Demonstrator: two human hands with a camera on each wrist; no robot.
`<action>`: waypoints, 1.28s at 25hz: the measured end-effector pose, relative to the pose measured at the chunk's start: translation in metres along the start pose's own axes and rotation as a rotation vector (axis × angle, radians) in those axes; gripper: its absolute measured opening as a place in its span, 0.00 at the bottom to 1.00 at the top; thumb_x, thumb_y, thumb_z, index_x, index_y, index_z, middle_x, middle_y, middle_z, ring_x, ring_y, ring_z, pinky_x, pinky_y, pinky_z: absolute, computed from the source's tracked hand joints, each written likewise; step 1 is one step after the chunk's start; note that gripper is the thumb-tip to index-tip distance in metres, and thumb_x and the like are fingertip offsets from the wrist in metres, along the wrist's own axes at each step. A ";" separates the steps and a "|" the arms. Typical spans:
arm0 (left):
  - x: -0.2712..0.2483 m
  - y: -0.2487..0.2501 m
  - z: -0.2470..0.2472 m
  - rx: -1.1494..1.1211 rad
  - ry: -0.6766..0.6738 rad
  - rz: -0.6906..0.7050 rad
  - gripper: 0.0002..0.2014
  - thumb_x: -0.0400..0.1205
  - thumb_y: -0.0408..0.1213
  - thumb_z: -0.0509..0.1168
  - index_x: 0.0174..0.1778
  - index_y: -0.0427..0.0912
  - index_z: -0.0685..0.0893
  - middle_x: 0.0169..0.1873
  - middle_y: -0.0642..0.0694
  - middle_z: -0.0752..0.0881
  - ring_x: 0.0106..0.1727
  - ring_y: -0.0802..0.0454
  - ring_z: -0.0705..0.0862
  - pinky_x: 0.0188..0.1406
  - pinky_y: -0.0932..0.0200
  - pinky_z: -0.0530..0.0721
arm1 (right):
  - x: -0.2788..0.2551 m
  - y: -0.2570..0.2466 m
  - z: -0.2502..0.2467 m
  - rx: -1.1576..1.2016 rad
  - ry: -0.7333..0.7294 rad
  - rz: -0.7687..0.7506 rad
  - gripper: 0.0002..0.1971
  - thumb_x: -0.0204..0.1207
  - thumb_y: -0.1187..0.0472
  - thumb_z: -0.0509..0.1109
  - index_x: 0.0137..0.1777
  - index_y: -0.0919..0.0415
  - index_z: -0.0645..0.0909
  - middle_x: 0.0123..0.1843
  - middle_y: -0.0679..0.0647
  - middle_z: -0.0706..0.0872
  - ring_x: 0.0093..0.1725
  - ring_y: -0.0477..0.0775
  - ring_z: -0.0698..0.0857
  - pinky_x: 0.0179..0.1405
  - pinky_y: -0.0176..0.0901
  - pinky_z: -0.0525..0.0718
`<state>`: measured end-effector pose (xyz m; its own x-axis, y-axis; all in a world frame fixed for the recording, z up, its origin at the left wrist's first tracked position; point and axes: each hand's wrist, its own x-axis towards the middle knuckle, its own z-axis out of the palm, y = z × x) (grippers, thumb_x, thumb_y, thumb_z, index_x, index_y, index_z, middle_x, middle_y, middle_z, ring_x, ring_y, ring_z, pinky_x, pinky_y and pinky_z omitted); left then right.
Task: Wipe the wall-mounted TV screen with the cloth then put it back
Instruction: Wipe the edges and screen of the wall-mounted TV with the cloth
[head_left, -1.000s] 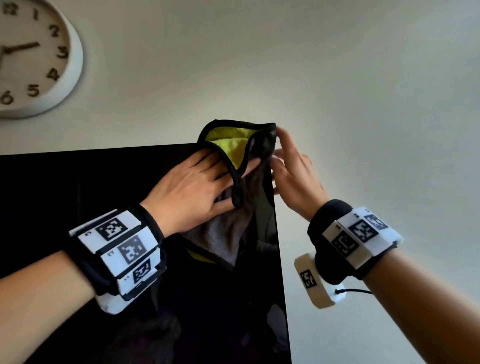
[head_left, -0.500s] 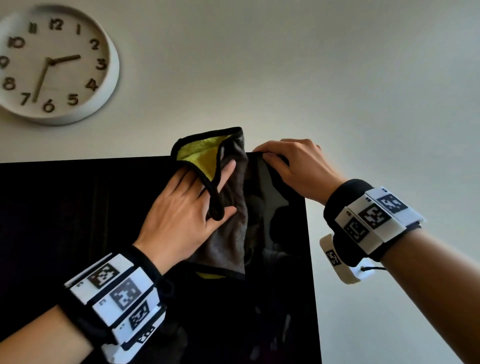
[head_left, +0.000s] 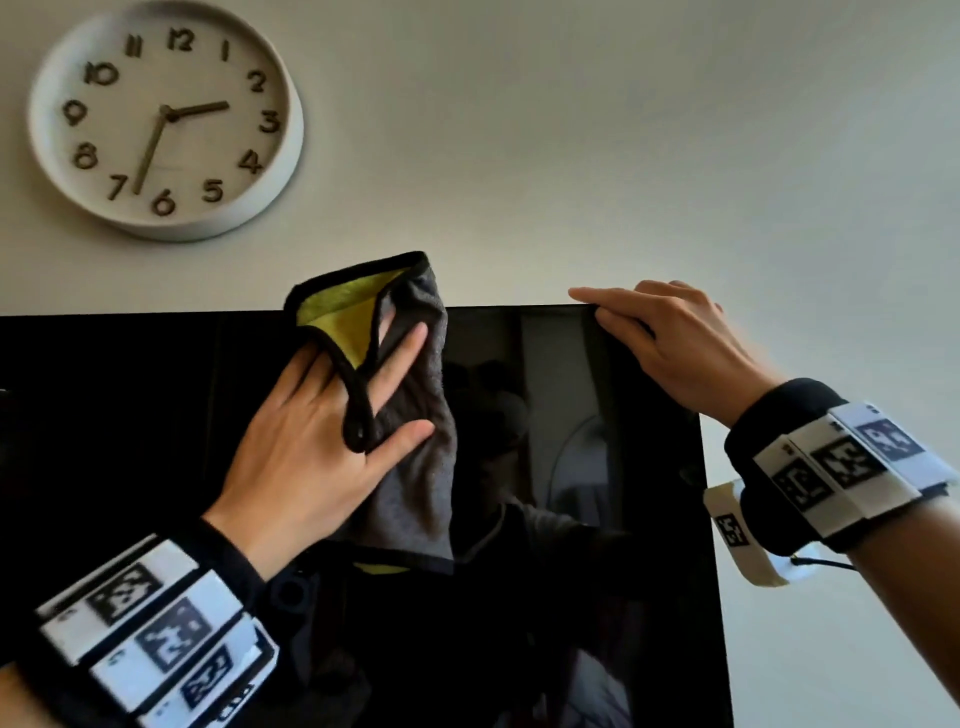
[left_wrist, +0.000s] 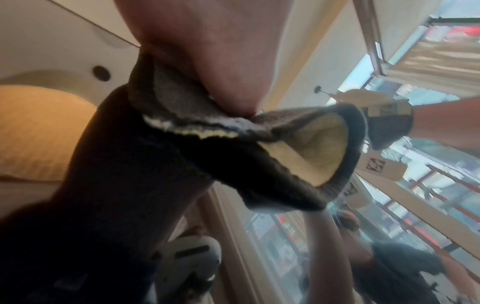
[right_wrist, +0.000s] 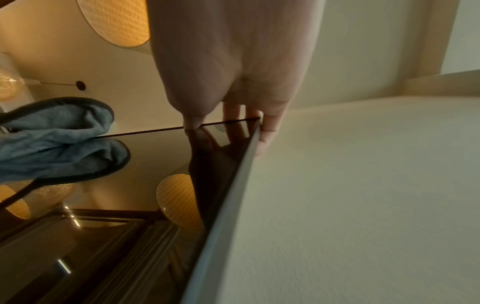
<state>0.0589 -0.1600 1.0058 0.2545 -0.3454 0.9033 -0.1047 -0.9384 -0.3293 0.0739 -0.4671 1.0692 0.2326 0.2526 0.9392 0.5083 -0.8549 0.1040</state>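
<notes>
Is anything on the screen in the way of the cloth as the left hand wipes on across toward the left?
Nothing visible does. The left hand presses the cloth flat on the TV screen; the right hand grips the top right corner, on the other side.

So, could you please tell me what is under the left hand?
The grey-and-yellow cloth lies under the left hand, pressed on the TV screen. The screen beneath the cloth is covered.

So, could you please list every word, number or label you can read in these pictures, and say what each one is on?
"1" to "12": hour numerals on the wall clock.
Black-and-white square code markers, no readable text: on the left wristband and the right wristband.
No brand or lettering shows on the TV screen or the cloth.
</notes>
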 end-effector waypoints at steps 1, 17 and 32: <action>0.001 0.004 0.000 -0.027 0.016 -0.008 0.36 0.83 0.65 0.46 0.86 0.57 0.48 0.85 0.45 0.59 0.77 0.37 0.66 0.79 0.49 0.60 | 0.000 -0.001 -0.001 -0.003 -0.003 0.017 0.18 0.83 0.46 0.54 0.70 0.38 0.77 0.39 0.44 0.75 0.48 0.56 0.77 0.46 0.48 0.74; 0.006 0.010 0.004 0.057 -0.026 0.095 0.36 0.84 0.66 0.39 0.86 0.54 0.40 0.71 0.40 0.80 0.69 0.40 0.76 0.80 0.49 0.61 | 0.007 -0.058 -0.019 -0.292 -0.167 0.109 0.20 0.84 0.45 0.53 0.75 0.32 0.68 0.63 0.52 0.84 0.64 0.60 0.80 0.65 0.60 0.73; -0.033 -0.089 -0.003 -0.015 -0.024 0.039 0.36 0.82 0.65 0.44 0.86 0.57 0.46 0.73 0.35 0.79 0.69 0.35 0.74 0.81 0.46 0.61 | 0.032 -0.130 0.017 -0.308 -0.309 0.122 0.21 0.85 0.46 0.53 0.77 0.32 0.63 0.63 0.54 0.80 0.61 0.62 0.79 0.52 0.55 0.78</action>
<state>0.0572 -0.0653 1.0056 0.2727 -0.3823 0.8829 -0.1299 -0.9239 -0.3600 0.0291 -0.3402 1.0798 0.5360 0.2255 0.8135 0.2027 -0.9699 0.1352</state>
